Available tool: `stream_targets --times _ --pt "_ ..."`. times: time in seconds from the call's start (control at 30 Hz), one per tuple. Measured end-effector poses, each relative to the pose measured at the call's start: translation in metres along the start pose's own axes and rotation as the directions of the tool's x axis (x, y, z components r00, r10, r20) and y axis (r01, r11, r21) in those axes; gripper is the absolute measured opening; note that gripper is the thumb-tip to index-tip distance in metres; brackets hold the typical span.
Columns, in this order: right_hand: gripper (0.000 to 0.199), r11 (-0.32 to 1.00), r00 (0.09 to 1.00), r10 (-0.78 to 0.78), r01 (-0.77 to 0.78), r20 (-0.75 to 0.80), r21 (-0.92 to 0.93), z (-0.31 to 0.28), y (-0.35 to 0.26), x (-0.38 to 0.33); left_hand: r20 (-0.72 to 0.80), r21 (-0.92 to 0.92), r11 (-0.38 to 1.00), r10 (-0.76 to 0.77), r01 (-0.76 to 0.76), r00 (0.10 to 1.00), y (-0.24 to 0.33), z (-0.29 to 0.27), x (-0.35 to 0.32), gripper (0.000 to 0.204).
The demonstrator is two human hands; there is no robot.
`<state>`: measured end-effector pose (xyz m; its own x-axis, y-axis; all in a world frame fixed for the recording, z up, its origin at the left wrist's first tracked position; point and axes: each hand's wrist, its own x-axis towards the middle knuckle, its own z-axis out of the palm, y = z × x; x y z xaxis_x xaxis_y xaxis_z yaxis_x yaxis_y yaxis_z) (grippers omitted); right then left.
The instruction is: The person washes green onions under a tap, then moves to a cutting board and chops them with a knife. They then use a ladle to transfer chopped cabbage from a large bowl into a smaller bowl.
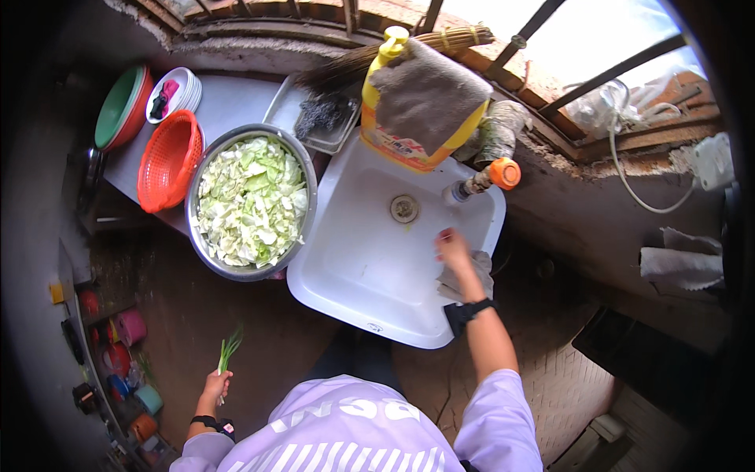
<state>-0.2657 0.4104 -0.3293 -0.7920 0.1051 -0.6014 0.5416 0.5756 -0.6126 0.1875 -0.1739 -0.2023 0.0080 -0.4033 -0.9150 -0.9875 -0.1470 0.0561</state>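
My left hand (216, 385) is closed around a small bunch of green onions (229, 351), held low at the left, away from the sink, with the green tops pointing up. Over the right side of the white sink (370, 308) is my right hand (452, 248), blurred by motion. A dark red spot shows at its fingertips; I cannot make out what it is. A grey cloth (480, 275) hangs over the sink's right rim beside my right wrist. Left of the sink, a large metal basin (193, 236) is full of chopped cabbage (252, 200).
Behind the sink stand a yellow jug (376, 94) draped with a brown cloth (429, 90) and an orange-topped tap (503, 173). An orange colander (169, 161), white bowls (182, 90) and a grey tray (334, 141) surround the basin. A shelf with colourful containers (130, 326) is at the left.
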Motion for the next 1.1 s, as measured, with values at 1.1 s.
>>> stream_targets --times 1.1 --pt "0.018 0.415 0.961 0.12 -0.277 0.25 0.866 0.236 -0.068 0.099 0.012 -0.062 0.994 -0.085 0.085 0.996 -0.039 0.025 -0.011 0.013"
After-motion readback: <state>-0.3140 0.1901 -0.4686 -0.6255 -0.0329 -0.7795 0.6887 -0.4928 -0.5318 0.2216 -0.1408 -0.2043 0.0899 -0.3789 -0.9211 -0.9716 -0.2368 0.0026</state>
